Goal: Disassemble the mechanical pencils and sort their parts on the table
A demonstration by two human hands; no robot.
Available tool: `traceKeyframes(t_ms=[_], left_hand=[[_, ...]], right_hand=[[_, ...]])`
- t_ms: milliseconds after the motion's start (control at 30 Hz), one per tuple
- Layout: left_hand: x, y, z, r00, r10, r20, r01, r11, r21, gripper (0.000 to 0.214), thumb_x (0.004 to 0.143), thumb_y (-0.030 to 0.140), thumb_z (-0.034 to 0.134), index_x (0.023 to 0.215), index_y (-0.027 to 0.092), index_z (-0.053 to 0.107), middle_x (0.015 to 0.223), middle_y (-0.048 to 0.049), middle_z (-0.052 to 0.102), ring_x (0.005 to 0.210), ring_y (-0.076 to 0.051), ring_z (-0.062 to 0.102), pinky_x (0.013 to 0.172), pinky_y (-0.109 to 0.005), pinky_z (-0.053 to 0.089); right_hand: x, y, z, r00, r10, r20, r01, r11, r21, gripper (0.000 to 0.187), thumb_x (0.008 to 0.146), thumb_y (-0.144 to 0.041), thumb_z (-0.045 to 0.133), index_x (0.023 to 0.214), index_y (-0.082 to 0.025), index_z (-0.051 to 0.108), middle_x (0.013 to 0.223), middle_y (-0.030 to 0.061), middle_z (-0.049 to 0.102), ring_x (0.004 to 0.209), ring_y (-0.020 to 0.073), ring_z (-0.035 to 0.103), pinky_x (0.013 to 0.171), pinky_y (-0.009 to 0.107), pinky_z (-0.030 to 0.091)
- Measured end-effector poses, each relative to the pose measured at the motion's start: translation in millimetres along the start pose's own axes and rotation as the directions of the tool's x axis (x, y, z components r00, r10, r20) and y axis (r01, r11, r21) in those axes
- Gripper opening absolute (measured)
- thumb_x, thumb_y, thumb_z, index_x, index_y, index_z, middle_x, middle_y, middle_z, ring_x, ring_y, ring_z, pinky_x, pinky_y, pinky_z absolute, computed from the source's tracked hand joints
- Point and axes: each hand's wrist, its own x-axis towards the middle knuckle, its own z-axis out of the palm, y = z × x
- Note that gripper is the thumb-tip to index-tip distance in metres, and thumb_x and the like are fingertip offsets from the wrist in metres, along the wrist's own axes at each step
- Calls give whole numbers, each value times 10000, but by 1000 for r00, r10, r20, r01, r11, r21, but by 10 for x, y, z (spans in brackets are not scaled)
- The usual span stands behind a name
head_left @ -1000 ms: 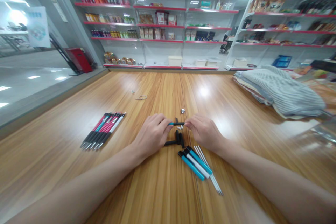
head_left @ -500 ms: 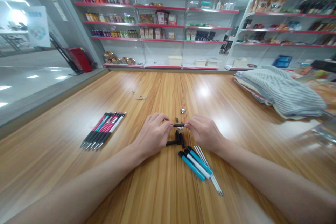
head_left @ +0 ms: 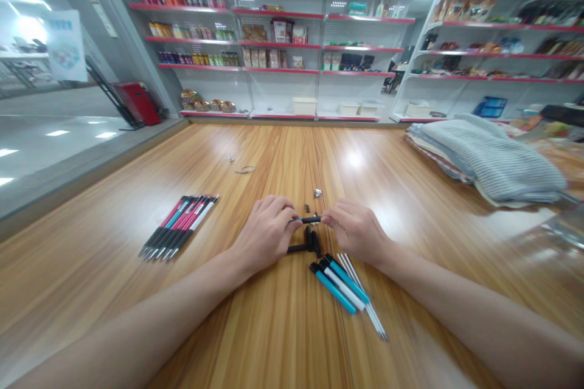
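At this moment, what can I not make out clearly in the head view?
Head view: the left end of the slim blue-and-black pen, hidden by the left hand.
Head view: its right end, covered by the right hand.
Head view: the number of small silver metal pieces, too small.
Head view: the shiny transparent object, cut off by the right edge.

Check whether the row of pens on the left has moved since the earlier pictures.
No: the row of pens shows no visible shift either way, judged against the far edge of the table.
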Motion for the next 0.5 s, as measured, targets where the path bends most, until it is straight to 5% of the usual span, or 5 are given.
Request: traceKeyframes(t_ms=[500], left_hand=[[28,35,-45,999,0,-37,2,998,65,172,925,262,476,850,172,603,912,-71,628,885,-209,528,810,-381,370]], right_hand=[[-6,-5,-13,997,-12,-77,16,999,43,146,894,-137,500,805,-175,610,716,37,622,684,155,509,660,282,410]])
